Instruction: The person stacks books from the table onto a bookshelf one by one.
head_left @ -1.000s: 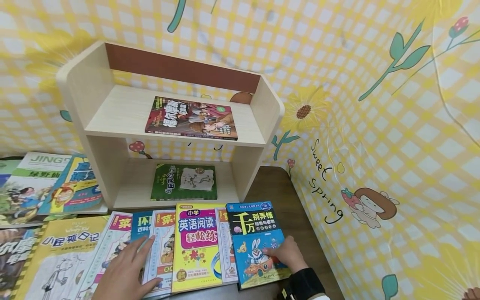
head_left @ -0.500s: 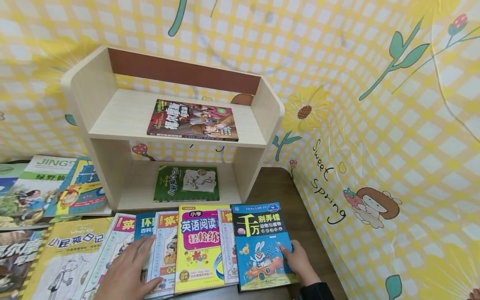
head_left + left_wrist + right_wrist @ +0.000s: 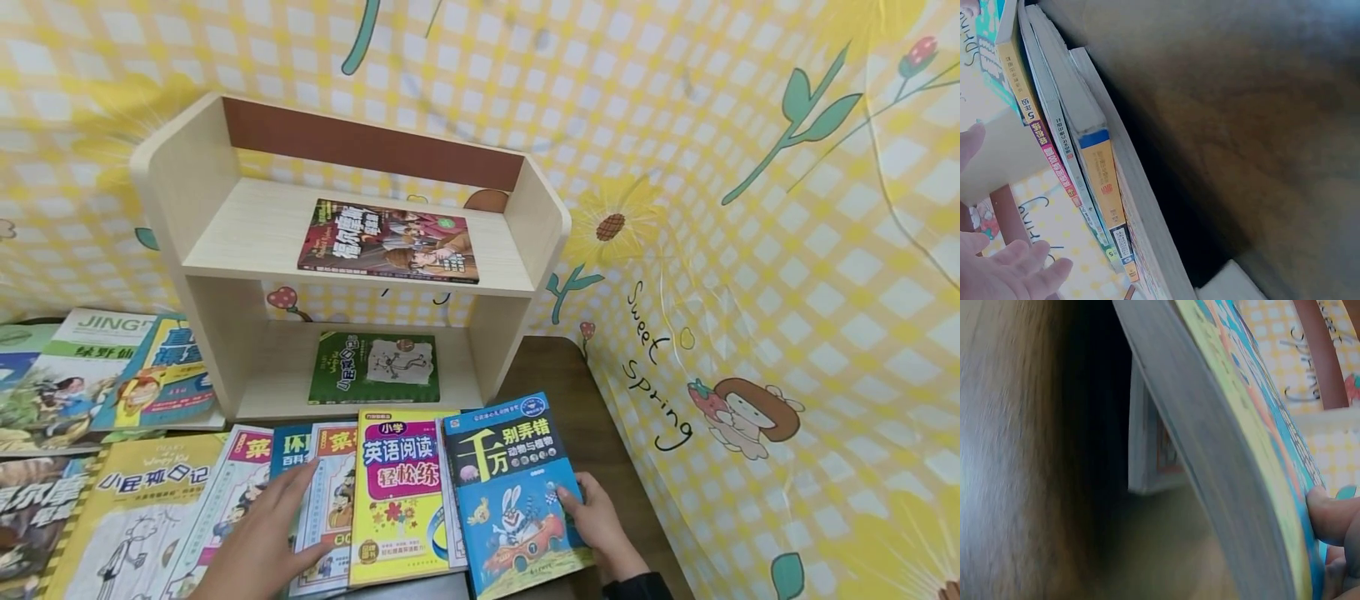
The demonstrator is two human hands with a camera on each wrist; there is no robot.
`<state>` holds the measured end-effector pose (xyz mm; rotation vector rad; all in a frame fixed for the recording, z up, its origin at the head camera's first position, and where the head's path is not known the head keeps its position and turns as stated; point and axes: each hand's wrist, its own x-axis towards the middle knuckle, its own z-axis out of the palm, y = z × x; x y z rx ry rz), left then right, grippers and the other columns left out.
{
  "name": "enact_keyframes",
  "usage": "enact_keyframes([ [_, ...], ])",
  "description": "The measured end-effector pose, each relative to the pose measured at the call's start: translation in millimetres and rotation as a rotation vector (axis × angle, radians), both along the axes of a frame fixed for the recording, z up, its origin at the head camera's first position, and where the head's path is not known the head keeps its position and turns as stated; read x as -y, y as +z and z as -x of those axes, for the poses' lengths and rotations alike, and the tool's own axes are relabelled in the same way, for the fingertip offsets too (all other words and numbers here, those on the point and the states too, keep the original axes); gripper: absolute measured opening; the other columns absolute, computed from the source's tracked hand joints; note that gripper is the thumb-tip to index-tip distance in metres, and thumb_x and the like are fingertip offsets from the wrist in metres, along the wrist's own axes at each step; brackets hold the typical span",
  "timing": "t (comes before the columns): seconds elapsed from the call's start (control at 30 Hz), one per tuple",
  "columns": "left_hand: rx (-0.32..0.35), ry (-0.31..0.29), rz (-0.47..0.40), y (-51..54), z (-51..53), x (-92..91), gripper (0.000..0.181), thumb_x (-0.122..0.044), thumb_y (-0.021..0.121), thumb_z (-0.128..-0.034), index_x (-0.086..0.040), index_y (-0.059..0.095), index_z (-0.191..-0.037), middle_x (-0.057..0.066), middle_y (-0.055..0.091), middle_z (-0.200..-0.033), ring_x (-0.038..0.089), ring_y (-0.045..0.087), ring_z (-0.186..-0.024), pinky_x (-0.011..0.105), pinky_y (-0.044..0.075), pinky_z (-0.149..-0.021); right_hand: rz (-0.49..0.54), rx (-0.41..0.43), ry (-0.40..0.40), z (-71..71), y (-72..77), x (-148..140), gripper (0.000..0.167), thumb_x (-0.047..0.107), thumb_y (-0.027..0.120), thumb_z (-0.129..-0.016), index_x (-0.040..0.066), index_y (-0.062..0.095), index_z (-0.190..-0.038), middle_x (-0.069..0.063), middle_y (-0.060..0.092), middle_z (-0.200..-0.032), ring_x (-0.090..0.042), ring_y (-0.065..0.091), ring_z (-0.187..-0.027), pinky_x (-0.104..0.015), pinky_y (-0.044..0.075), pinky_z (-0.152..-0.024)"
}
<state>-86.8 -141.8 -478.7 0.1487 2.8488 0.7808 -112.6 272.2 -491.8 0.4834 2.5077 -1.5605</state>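
Note:
My right hand grips the right edge of a blue children's book, thumb on the cover. In the right wrist view the page edges of the blue book stand at a slant, and the thumb of my right hand presses its cover side. The book's left edge overlaps a pink-and-white book beside a yellow English reading book. My left hand is over the row of books on the left, fingers loosely extended and holding nothing. In the left wrist view the left hand is apart from the book spines.
Behind the row stands a two-tier wooden shelf. A red-brown book lies on its upper board, a green book on the lower. Several more books, including a yellow-brown diary, cover the left. Patterned cloth walls the right side.
The blue book first shifted right, then its top swung left and it rose slightly over its neighbour. My right hand moved to its right edge. The left hand hardly moved.

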Motion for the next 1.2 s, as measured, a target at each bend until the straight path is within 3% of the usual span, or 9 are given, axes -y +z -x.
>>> enact_keyframes([
  [0.27, 0.041, -0.006, -0.076, 1.7, 3.8, -3.1, 0.11, -0.047, 0.081, -0.0725, -0.013, 0.016, -0.155, 0.027, 0.03, -0.149, 0.051, 0.032, -0.132, 0.068, 0.04, -0.093, 0.079, 0.039, 0.136, 4.4, 9.1, 25, 0.028, 0.02, 0.053, -0.1, -0.002, 0.051, -0.117, -0.007, 0.059, -0.089, -0.017, 0.057, -0.071, -0.031, 0.047, -0.063],
  [0.4, 0.016, -0.019, -0.146, 4.2, 6.5, -4.4, 0.11, -0.038, 0.084, -0.0721, -0.014, 0.017, -0.155, 0.025, 0.03, -0.15, 0.051, 0.033, -0.132, 0.066, 0.04, -0.094, 0.142, 0.059, 0.228, 9.7, 16.3, 39, 0.03, 0.023, 0.053, -0.1, -0.001, 0.05, -0.117, -0.006, 0.061, -0.088, -0.016, 0.058, -0.069, -0.031, 0.048, -0.061],
  [0.6, -0.016, -0.058, -0.228, 13.3, 12.3, -4.0, 0.11, -0.032, 0.086, -0.0703, -0.013, 0.019, -0.155, 0.026, 0.027, -0.151, 0.052, 0.031, -0.133, 0.064, 0.042, -0.094, 0.21, 0.068, 0.376, 21.6, 26.7, 58, 0.034, 0.025, 0.053, -0.1, -0.001, 0.048, -0.121, -0.006, 0.066, -0.091, -0.016, 0.065, -0.071, -0.03, 0.054, -0.062],
  [0.77, 0.013, -0.092, -0.288, 21.6, 17.5, -1.2, 0.12, -0.031, 0.09, -0.0637, -0.019, 0.014, -0.156, 0.027, 0.024, -0.152, 0.054, 0.027, -0.134, 0.063, 0.043, -0.094, 0.247, 0.071, 0.495, 29.6, 37.4, 70, 0.036, 0.027, 0.054, -0.099, 0.001, 0.049, -0.123, -0.008, 0.069, -0.091, -0.019, 0.069, -0.072, -0.032, 0.058, -0.064],
  [1.0, 0.063, -0.13, -0.352, 28.3, 15.8, 2.4, 0.122, -0.036, 0.091, -0.0589, -0.019, 0.018, -0.155, 0.021, 0.022, -0.155, 0.052, 0.024, -0.136, 0.064, 0.04, -0.097, 0.243, 0.087, 0.677, 44.5, 48.3, 75, 0.033, 0.026, 0.053, -0.1, 0.003, 0.049, -0.123, -0.011, 0.069, -0.092, -0.021, 0.07, -0.073, -0.033, 0.058, -0.065],
  [1.2, 0.066, -0.13, -0.399, 31.3, 13.6, 5.9, 0.118, -0.037, 0.091, -0.0584, -0.022, 0.024, -0.154, 0.021, 0.029, -0.153, 0.051, 0.03, -0.134, 0.067, 0.037, -0.098, 0.22, 0.113, 0.741, 55.0, 52.6, 77, 0.029, 0.026, 0.052, -0.1, 0.003, 0.051, -0.119, -0.009, 0.07, -0.091, -0.019, 0.07, -0.071, -0.031, 0.058, -0.063],
])
